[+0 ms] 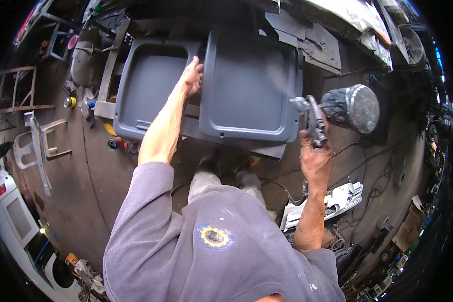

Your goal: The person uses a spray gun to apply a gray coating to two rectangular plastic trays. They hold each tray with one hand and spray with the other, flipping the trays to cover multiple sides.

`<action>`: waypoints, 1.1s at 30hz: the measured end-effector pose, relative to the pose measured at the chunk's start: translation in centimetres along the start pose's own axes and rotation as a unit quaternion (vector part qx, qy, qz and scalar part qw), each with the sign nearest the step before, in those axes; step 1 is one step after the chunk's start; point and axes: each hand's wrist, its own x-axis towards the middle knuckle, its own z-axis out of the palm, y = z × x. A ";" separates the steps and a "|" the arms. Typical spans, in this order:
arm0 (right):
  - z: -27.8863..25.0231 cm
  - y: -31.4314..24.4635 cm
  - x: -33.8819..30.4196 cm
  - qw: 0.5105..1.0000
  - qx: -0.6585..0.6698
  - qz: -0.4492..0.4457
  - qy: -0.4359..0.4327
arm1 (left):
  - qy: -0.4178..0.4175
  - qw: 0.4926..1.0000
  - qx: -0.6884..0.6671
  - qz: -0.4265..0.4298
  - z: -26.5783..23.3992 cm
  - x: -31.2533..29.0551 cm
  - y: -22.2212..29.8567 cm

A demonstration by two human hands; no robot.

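My right hand (317, 158) is wrapped round a dark spray gun (314, 121), whose nozzle points left at the right-hand grey panel (251, 85). A large paint-smeared cup (350, 108) sticks out to the right of the gun. Pale mist hangs between the nozzle and that panel. My left hand (191, 79) is at the gap between the two panels, fingers partly stretched, close to the right-hand panel's left edge; whether it touches the edge I cannot tell. The left-hand grey panel (156, 90) lies under my left forearm. Both panels have raised rims and sunken middles.
A hose (282, 189) runs across the floor near my legs. White parts (332, 201) lie by my right forearm. Left of the panels are a metal tank (86, 60), small cans (70, 102) and a pale frame (43, 143). A fan (412, 45) stands far right.
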 end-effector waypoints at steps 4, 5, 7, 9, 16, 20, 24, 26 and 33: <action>1.4 -0.4 0.9 0.986 0.123 0.064 -0.094 | -0.086 0.993 -0.075 0.008 -1.0 -1.6 0.2; 1.9 -0.4 1.3 0.984 0.133 0.067 -0.098 | -0.088 0.993 -0.084 0.011 -1.2 -1.8 0.1; 2.7 0.0 2.3 0.985 0.133 0.065 -0.086 | -0.045 0.992 -0.116 0.014 -0.1 -2.6 0.5; 3.2 0.5 3.3 0.993 0.103 0.034 -0.046 | -0.063 0.991 -0.119 -0.004 -0.2 -1.6 0.3; 3.3 -0.7 4.7 0.994 -0.039 0.000 0.098 | -0.043 0.992 -0.099 -0.062 1.4 -0.4 0.5; 4.3 -1.7 5.3 0.999 0.005 0.025 0.047 | -0.064 0.974 -0.218 -0.011 2.1 1.7 -1.0; 6.6 -2.7 4.6 0.996 0.079 -0.047 0.018 | -0.106 0.944 -0.312 0.015 2.6 4.1 -2.8; 6.6 -3.7 4.2 0.985 0.167 0.011 -0.027 | -0.106 0.940 -0.323 0.014 2.3 5.2 -3.4; 4.8 -0.7 4.4 0.998 0.053 0.002 0.034 | -0.159 0.925 -0.345 0.016 2.1 7.2 -4.6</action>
